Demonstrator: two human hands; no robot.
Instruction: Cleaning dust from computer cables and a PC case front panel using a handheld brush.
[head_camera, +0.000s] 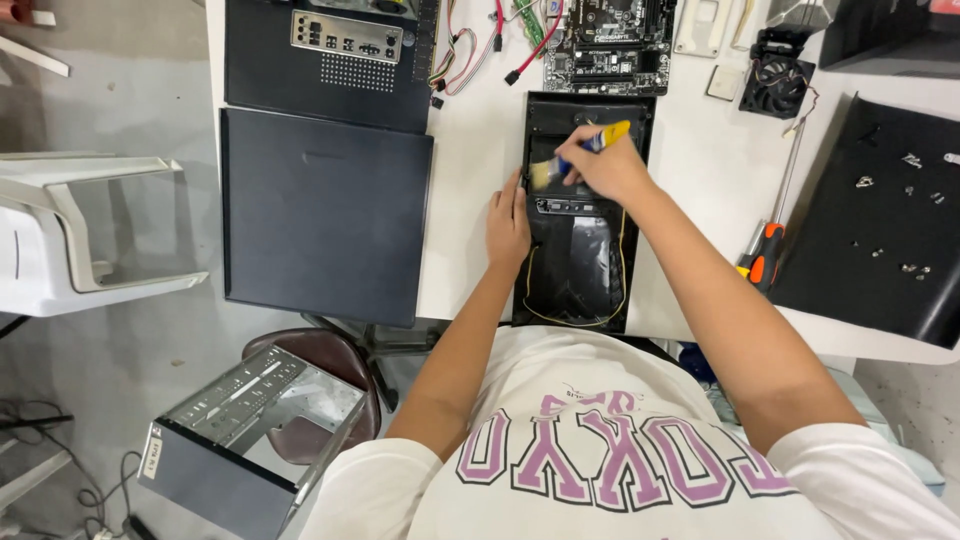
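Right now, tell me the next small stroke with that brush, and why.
Probably sweep the brush down the black front panel toward its lower half. The right hand holds the bristles near the panel's top, the left hand steadies its left edge, and the area below lies uncovered.

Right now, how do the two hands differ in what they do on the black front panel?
The right hand grips a paintbrush over the black front panel; the left hand holds nothing. The right hand is raised above the panel; the left hand lies flat on its edge. Both are bare.
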